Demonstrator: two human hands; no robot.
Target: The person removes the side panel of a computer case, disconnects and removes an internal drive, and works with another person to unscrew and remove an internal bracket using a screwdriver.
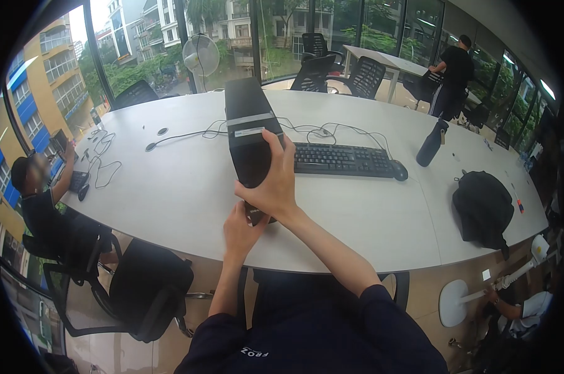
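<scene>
Bottle [431, 144], backpack [483, 206] (a black one), fan [201, 56]

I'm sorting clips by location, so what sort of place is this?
Probably an office or shared workroom: a large pale table carries a keyboard and a mouse, and mesh-backed chairs stand nearby. I can't tell whose it is.

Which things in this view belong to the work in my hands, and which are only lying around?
Belongs to the work:
black box, with the right hand on its side and the left hand at its lower end

Seemingly just lying about, untouched:
keyboard
mouse
dark bottle
black backpack
</scene>
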